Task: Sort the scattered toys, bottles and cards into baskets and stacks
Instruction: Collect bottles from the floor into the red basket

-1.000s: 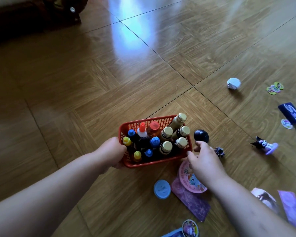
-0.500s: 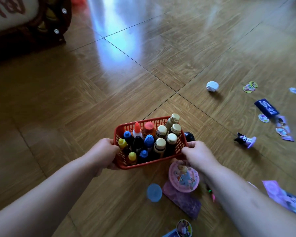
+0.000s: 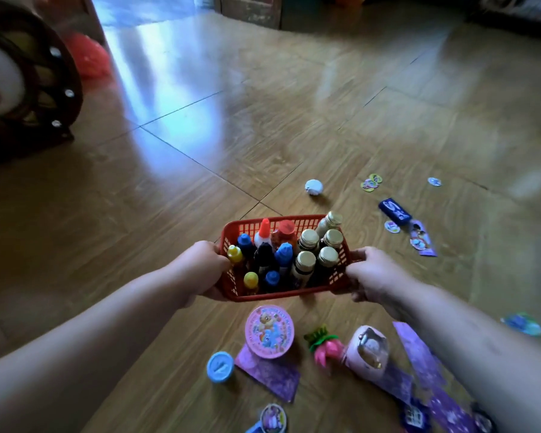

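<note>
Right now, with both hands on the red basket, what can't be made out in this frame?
All in the head view:
- Labels on the bottles: too small, seen from above the caps.
- How the fingers of the left hand and right hand lie: hidden beneath the red basket.
- Purple cards: partly under the right forearm, cut off by the bottom edge.
- Prints on the far round discs: too small, blurred.

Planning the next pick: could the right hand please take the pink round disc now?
Probably not at once: the right hand grips one end of the red basket, the left hand the other; yet the pink round disc lies uncovered nearby.
</note>
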Action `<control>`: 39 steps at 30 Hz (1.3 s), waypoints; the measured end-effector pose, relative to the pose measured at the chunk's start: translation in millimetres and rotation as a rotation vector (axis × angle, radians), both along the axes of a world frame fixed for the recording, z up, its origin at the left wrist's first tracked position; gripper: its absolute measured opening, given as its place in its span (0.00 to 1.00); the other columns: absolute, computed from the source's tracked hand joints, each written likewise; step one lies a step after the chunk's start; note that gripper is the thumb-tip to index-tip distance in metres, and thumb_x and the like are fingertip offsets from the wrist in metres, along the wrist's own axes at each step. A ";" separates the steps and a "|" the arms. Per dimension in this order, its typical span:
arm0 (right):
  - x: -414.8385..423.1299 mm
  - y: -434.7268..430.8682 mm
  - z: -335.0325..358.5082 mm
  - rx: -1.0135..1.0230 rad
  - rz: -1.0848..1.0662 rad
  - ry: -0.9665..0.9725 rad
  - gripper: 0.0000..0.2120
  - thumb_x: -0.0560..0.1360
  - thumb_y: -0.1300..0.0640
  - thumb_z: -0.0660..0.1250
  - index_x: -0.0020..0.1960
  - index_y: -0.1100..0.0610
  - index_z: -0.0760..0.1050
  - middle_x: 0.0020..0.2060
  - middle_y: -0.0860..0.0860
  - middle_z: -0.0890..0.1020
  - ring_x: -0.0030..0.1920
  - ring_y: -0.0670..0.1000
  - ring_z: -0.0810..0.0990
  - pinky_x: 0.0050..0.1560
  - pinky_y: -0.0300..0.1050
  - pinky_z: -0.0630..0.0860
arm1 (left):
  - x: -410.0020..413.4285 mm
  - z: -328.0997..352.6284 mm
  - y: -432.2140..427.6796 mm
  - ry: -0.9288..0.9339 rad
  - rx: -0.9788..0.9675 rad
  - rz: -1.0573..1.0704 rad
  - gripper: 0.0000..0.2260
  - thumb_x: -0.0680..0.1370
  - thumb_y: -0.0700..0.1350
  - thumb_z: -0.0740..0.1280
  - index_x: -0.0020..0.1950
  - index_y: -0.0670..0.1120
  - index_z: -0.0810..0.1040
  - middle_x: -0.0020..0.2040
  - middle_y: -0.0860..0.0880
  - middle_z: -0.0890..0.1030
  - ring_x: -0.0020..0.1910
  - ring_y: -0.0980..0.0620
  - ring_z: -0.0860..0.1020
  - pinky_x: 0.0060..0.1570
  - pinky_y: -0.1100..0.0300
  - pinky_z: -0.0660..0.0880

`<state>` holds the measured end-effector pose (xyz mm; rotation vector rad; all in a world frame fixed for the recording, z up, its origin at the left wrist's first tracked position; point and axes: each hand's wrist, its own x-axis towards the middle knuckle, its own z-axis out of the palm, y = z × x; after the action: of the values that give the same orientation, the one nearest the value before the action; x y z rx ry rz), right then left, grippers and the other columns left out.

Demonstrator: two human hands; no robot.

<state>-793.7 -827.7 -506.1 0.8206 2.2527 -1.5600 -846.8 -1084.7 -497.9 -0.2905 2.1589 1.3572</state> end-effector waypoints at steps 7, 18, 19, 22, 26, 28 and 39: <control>23.8 93.1 53.2 0.047 -0.021 0.051 0.06 0.72 0.65 0.59 0.44 0.60 0.75 0.33 0.57 0.82 0.30 0.53 0.82 0.24 0.36 0.67 | 7.0 49.3 94.6 0.040 0.000 -0.066 0.07 0.80 0.33 0.59 0.50 0.37 0.76 0.41 0.37 0.83 0.31 0.44 0.84 0.28 0.52 0.81; 79.4 264.3 112.8 0.251 -0.269 0.231 0.08 0.67 0.62 0.61 0.41 0.64 0.78 0.35 0.63 0.84 0.30 0.55 0.77 0.26 0.40 0.66 | 29.7 132.0 275.9 0.058 0.063 -0.257 0.09 0.80 0.33 0.57 0.51 0.33 0.76 0.35 0.36 0.84 0.31 0.42 0.84 0.31 0.52 0.82; 88.6 280.5 119.6 0.269 -0.310 0.259 0.09 0.66 0.60 0.60 0.40 0.63 0.77 0.34 0.63 0.83 0.29 0.56 0.77 0.27 0.42 0.66 | 32.6 139.0 295.7 0.058 0.073 -0.281 0.09 0.80 0.34 0.57 0.51 0.33 0.76 0.35 0.36 0.84 0.31 0.42 0.84 0.30 0.53 0.82; 115.0 319.7 134.5 0.299 -0.412 0.298 0.10 0.67 0.59 0.60 0.40 0.62 0.78 0.32 0.61 0.84 0.29 0.55 0.76 0.29 0.45 0.67 | 43.6 158.8 345.6 0.065 0.092 -0.350 0.09 0.80 0.33 0.57 0.51 0.32 0.76 0.34 0.36 0.83 0.29 0.42 0.83 0.27 0.54 0.81; 160.1 378.5 156.8 0.339 -0.596 0.296 0.10 0.68 0.60 0.60 0.42 0.58 0.79 0.34 0.57 0.83 0.31 0.55 0.77 0.29 0.42 0.66 | 64.1 182.7 421.2 0.064 0.124 -0.496 0.10 0.79 0.33 0.57 0.47 0.31 0.78 0.38 0.34 0.83 0.37 0.38 0.84 0.44 0.46 0.82; 184.1 406.6 166.7 0.366 -0.684 0.287 0.11 0.68 0.59 0.59 0.43 0.58 0.79 0.36 0.58 0.83 0.32 0.55 0.77 0.28 0.41 0.66 | 77.0 191.6 457.0 0.055 0.136 -0.551 0.11 0.79 0.35 0.58 0.49 0.30 0.77 0.39 0.32 0.83 0.36 0.38 0.83 0.43 0.46 0.81; 315.2 493.8 222.2 0.540 -1.015 0.229 0.09 0.68 0.62 0.59 0.39 0.60 0.78 0.33 0.57 0.80 0.32 0.55 0.76 0.28 0.40 0.64 | 167.1 230.8 600.6 0.036 0.233 -0.818 0.09 0.80 0.34 0.58 0.49 0.30 0.76 0.36 0.33 0.83 0.28 0.40 0.83 0.24 0.57 0.79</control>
<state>-478.5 -333.9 -284.0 2.3074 2.6164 -1.3703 -679.7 -484.1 -267.2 0.6453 1.7873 1.0902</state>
